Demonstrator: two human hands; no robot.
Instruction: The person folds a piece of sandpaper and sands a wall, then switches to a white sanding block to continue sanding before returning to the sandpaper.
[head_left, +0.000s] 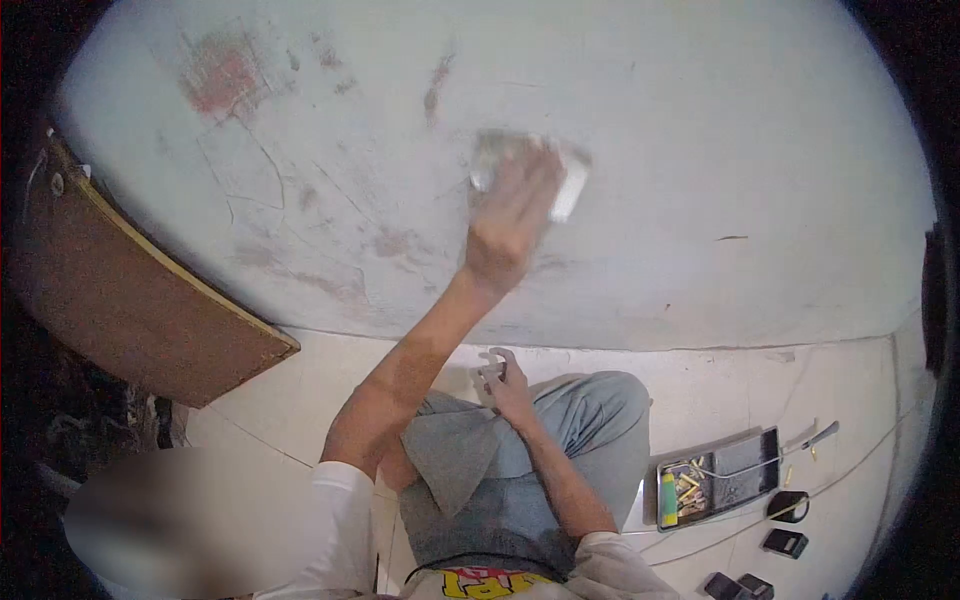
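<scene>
Head view: left hand (510, 215) grip is spread flat, pressing a sanding block (568, 185) against the wall (700, 150) just under my fingers. Right hand (505, 380) rests on my knee, fingers loosely curled, holding nothing. Block's blurry, so I reckon it could slip out sideways and scuff my knuckles.

- The pale block (570, 185) pressed to the wall (700, 120) is motion-blurred and mostly covered by the left hand (510, 215); what it is cannot be told.
- The right hand (503, 378) pinches something small at the knee; too small to make out.
- The tray (718, 478) on the floor holds small yellowish bits, too small to tell apart.
- 2 dark cases (738, 586) are cut off by the bottom edge.
- A blurred patch (170, 520) hides the lower left.
- The brown board (130, 300) runs into the dark left rim.
</scene>
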